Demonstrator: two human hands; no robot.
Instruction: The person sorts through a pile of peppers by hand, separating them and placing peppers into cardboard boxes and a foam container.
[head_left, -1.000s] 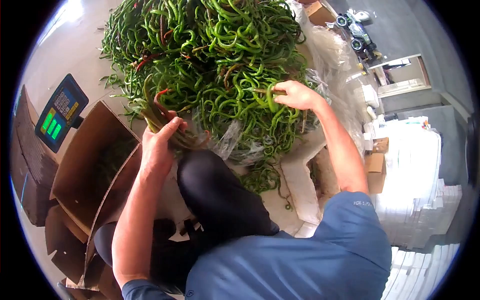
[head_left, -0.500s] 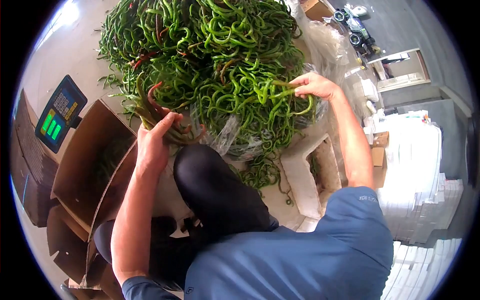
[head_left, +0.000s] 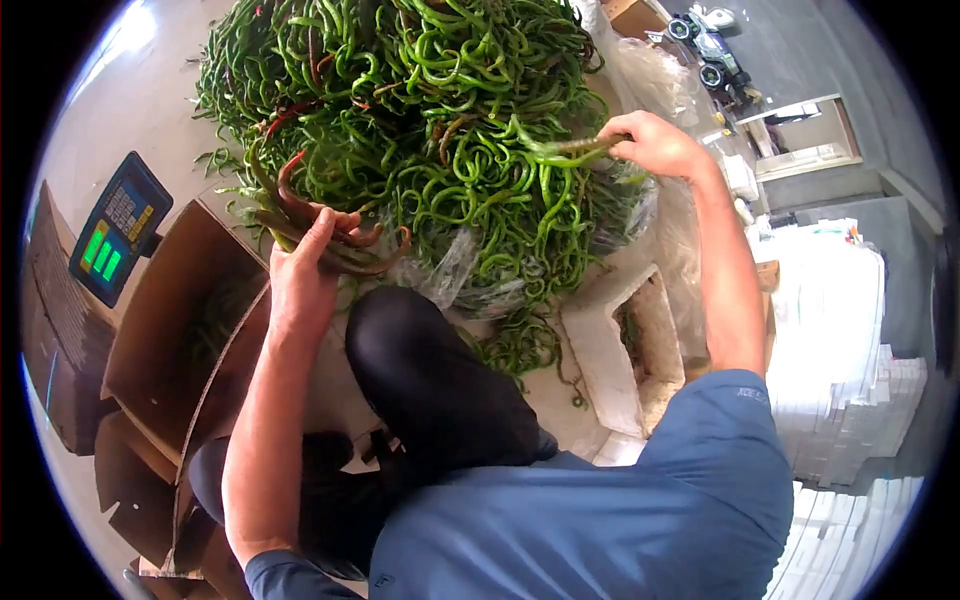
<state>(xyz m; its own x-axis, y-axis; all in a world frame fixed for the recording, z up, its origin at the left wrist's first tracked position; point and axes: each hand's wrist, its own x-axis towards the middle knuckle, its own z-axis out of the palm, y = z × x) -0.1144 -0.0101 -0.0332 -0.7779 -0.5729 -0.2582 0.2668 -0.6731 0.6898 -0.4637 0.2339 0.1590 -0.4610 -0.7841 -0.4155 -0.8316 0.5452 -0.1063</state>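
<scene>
A large heap of long, curly green peppers [head_left: 480, 70], with a few red ones, lies in front of me on plastic film. My left hand [head_left: 305, 260] is wrapped round a bunch of brownish-green and red peppers [head_left: 270, 205] at the heap's near left side. Over the heap's right side, my right hand [head_left: 652, 145] pinches the end of a pepper [head_left: 585, 145], whose far end is blurred. The lower part of the bunch sticks out to the right of my left hand.
At the left stand an open cardboard box [head_left: 165, 340] with some green peppers inside and a scale display [head_left: 120, 228]. A white foam box [head_left: 610, 350] is right of my knee. Stacked white boxes [head_left: 830, 340] stand farther right.
My right hand has moved right and slightly up, away from the heap's middle, with a pepper in its fingers. My left hand has shifted slightly left, still holding its bunch.
</scene>
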